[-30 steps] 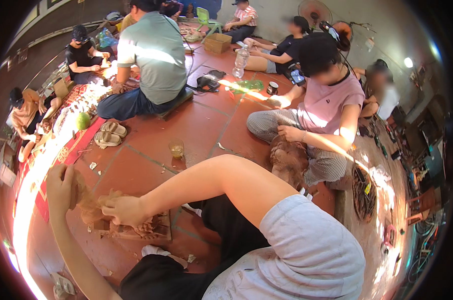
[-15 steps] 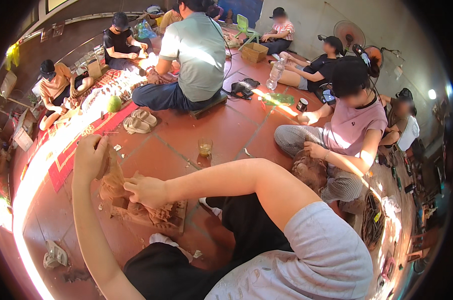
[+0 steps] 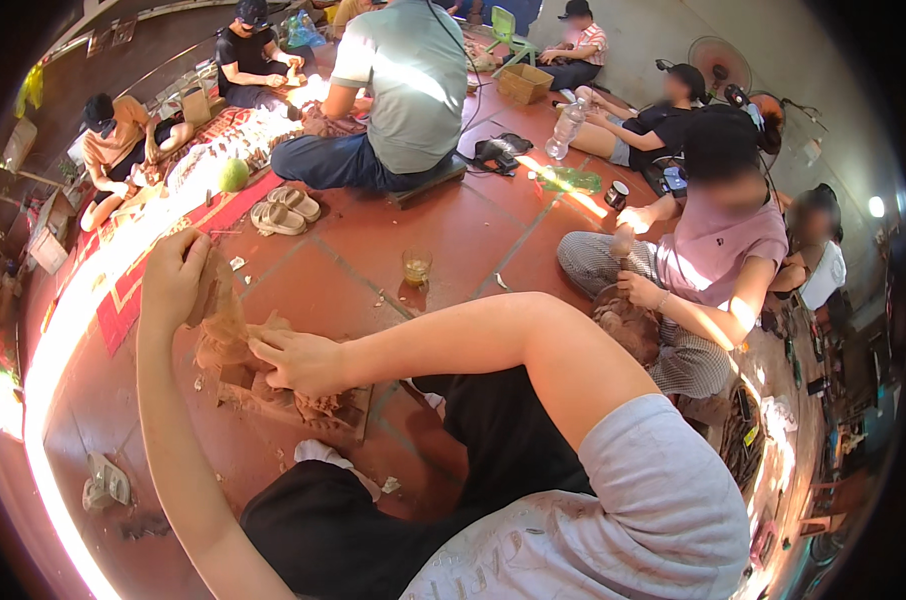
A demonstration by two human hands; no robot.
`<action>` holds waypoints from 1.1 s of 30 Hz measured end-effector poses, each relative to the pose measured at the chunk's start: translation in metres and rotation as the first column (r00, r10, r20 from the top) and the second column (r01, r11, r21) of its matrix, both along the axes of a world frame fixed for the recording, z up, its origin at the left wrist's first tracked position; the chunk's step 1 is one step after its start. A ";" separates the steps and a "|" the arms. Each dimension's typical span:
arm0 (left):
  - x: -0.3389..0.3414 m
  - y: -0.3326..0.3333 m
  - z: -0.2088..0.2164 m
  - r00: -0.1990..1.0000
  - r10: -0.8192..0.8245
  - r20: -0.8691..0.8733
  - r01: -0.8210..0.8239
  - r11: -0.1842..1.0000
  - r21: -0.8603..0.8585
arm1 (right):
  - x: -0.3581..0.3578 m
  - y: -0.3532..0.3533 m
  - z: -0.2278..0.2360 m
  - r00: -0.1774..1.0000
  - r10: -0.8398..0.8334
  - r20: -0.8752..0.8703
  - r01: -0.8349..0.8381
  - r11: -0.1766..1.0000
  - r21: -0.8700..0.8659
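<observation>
My left hand [image 3: 176, 275] is raised at the left with its fingers closed around the top of a thin brown strip [image 3: 216, 298]. The strip slants down toward a reddish-brown wooden carving [image 3: 318, 405]; its exact kind is unclear. My right hand [image 3: 303, 362] lies over the carving, palm down, its fingers bent and closed near the strip's lower end. Whatever is between those fingertips is hidden. The carving rests on the tiled floor in front of my knees, its upper part partly covered by my hands.
A glass with yellowish liquid [image 3: 416, 267] stands beyond the carving. Beige sandals [image 3: 285, 211] and a green melon-like fruit [image 3: 233, 175] lie farther off. At the right, a co-worker in pink [image 3: 725, 245] works on another carving [image 3: 628, 325]. Several other people sit around the room.
My left hand is slightly higher, and my right hand stays at the carving. The whole view has shifted a little. The co-worker at the right has a wooden tool raised in one hand.
</observation>
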State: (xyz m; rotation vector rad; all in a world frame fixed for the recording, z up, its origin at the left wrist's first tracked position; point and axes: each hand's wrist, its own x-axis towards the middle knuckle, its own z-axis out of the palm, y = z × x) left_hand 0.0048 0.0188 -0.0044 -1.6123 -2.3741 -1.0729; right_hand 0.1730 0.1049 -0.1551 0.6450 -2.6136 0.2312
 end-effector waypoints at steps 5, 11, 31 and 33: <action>0.007 0.000 0.002 1.000 0.006 -0.004 -0.006 1.000 0.026 | 0.000 0.000 0.008 0.999 -0.021 0.038 0.021 1.000 0.007; -0.004 -0.001 -0.004 0.998 0.037 -0.059 -0.037 0.999 0.006 | 0.003 0.004 0.012 0.994 0.066 -0.082 -0.075 0.991 -0.110; -0.002 -0.004 -0.004 0.995 0.099 -0.026 -0.101 0.992 -0.074 | -0.005 0.018 0.034 0.969 0.125 0.213 -0.115 0.992 -0.058; -0.001 -0.002 -0.006 0.996 0.082 -0.038 -0.084 0.995 -0.056 | 0.004 0.015 0.030 0.987 0.138 0.080 -0.141 0.989 0.035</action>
